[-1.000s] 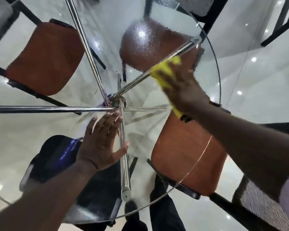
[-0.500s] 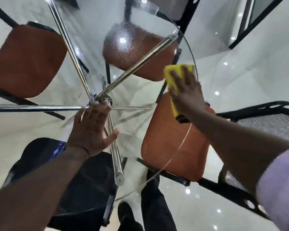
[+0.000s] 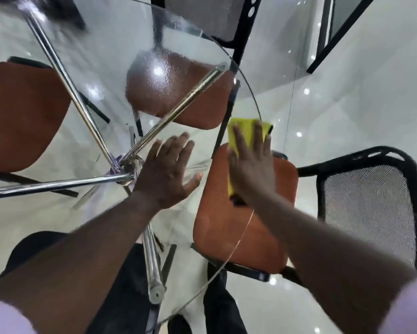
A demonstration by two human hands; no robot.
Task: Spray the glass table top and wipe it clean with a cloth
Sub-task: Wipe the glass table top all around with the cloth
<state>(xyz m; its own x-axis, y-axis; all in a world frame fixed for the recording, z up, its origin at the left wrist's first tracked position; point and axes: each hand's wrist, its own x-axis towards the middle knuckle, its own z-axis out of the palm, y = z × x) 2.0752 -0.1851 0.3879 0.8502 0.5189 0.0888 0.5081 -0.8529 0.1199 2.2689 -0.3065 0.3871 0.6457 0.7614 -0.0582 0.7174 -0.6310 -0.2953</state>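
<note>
The round glass table top (image 3: 120,54) fills the left and middle of the view, with spray droplets beading on its far part. My right hand (image 3: 252,169) lies flat on a yellow cloth (image 3: 244,127), pressing it on the glass at the right rim. Beside it, near the table's middle, my left hand (image 3: 167,172) rests flat on the glass, fingers spread and holding nothing. No spray bottle is in view.
Chrome legs (image 3: 171,116) cross under the glass at a central hub. Orange-seated chairs stand around the table: one at the left (image 3: 22,112), one at the far side (image 3: 176,92), one with a black mesh back at the right (image 3: 246,235). Glossy white floor all round.
My right hand has swept the yellow cloth from the far droplet area rightward and nearer, along the table's rim. My left hand has slid right across the glass, nearer the right hand.
</note>
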